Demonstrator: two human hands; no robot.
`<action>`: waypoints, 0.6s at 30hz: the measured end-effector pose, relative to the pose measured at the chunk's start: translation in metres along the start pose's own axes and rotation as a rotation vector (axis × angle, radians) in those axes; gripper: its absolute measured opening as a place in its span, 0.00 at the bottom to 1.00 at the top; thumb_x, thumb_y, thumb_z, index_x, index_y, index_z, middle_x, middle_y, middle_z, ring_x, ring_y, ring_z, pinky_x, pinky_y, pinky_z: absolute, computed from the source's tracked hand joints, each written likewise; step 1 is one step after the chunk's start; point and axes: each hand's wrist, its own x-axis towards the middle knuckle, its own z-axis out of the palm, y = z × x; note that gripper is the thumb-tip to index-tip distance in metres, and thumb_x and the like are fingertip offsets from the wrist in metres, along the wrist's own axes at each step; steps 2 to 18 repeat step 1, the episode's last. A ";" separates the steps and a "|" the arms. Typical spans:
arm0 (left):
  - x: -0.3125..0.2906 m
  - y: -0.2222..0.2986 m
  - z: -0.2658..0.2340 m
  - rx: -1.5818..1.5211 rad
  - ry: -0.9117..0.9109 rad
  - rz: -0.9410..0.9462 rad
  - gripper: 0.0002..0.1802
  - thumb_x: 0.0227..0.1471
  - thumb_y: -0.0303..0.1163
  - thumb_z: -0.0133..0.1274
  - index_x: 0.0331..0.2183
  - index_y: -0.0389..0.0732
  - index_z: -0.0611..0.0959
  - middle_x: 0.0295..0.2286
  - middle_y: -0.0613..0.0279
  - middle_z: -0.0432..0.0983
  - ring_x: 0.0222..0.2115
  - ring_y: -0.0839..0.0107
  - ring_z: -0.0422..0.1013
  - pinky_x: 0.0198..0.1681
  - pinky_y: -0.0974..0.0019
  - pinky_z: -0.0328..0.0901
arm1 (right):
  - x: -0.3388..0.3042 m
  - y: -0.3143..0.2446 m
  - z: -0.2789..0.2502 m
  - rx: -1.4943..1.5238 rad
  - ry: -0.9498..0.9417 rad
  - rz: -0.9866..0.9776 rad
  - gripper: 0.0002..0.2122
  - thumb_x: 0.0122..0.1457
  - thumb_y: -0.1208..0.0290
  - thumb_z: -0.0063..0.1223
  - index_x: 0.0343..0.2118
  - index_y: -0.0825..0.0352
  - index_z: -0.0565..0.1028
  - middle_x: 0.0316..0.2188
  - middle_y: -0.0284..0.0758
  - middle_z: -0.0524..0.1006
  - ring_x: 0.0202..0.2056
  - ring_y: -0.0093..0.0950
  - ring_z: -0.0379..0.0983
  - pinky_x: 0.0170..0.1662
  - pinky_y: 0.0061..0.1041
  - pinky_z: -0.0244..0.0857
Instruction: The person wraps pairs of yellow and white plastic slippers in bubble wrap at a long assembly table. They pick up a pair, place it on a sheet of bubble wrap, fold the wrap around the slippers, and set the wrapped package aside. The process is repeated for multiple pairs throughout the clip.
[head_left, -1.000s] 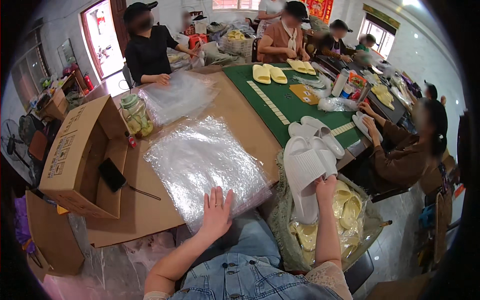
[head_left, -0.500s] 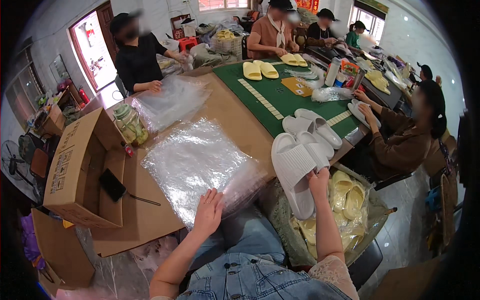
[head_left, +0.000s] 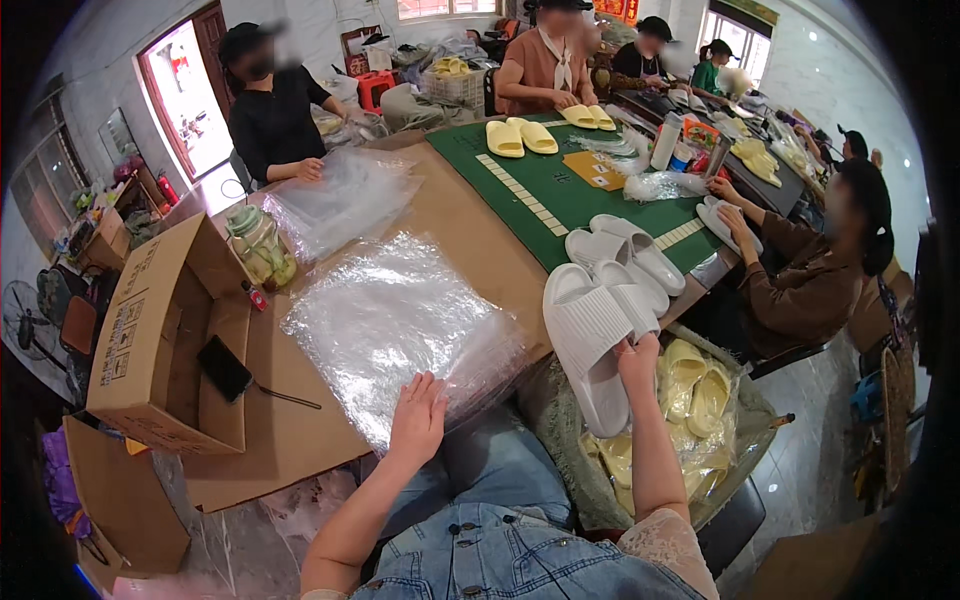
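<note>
My left hand (head_left: 418,418) lies flat on the near edge of a stack of clear plastic bags (head_left: 385,320), its fingers stretched out. In my right hand (head_left: 638,365) is a pair of light grey slide slippers (head_left: 590,335), gripped at the sides with the toes pointing away from me; one slipper partly covers the other. They are held at the table's right edge. Just beyond them, another pair of light grey slippers (head_left: 635,250) rests by the green mat's near corner.
Left stand an open cardboard box (head_left: 150,330), a dark phone (head_left: 225,370) with a strap and a glass jar (head_left: 258,250). A sack (head_left: 560,450) of bagged yellow slippers is below my right hand. Co-workers sit around the green mat (head_left: 500,215), which bears yellow slippers (head_left: 520,138).
My hands and the slippers stay almost where they were. At the far left, the standing co-worker's farther hand has shifted slightly.
</note>
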 end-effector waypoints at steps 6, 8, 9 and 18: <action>0.000 0.003 0.000 0.017 0.000 0.016 0.24 0.66 0.39 0.43 0.56 0.34 0.76 0.59 0.38 0.66 0.64 0.40 0.57 0.68 0.41 0.45 | 0.000 0.003 0.001 0.042 0.010 0.009 0.10 0.62 0.79 0.57 0.46 0.70 0.76 0.35 0.30 0.80 0.31 0.17 0.75 0.31 0.17 0.67; 0.000 0.003 0.000 0.017 0.000 0.016 0.24 0.66 0.39 0.43 0.56 0.34 0.76 0.59 0.38 0.66 0.64 0.40 0.57 0.68 0.41 0.45 | 0.000 0.003 0.001 0.042 0.010 0.009 0.10 0.62 0.79 0.57 0.46 0.70 0.76 0.35 0.30 0.80 0.31 0.17 0.75 0.31 0.17 0.67; 0.000 0.003 0.000 0.017 0.000 0.016 0.24 0.66 0.39 0.43 0.56 0.34 0.76 0.59 0.38 0.66 0.64 0.40 0.57 0.68 0.41 0.45 | 0.000 0.003 0.001 0.042 0.010 0.009 0.10 0.62 0.79 0.57 0.46 0.70 0.76 0.35 0.30 0.80 0.31 0.17 0.75 0.31 0.17 0.67; 0.000 0.003 0.000 0.017 0.000 0.016 0.24 0.66 0.39 0.43 0.56 0.34 0.76 0.59 0.38 0.66 0.64 0.40 0.57 0.68 0.41 0.45 | 0.000 0.003 0.001 0.042 0.010 0.009 0.10 0.62 0.79 0.57 0.46 0.70 0.76 0.35 0.30 0.80 0.31 0.17 0.75 0.31 0.17 0.67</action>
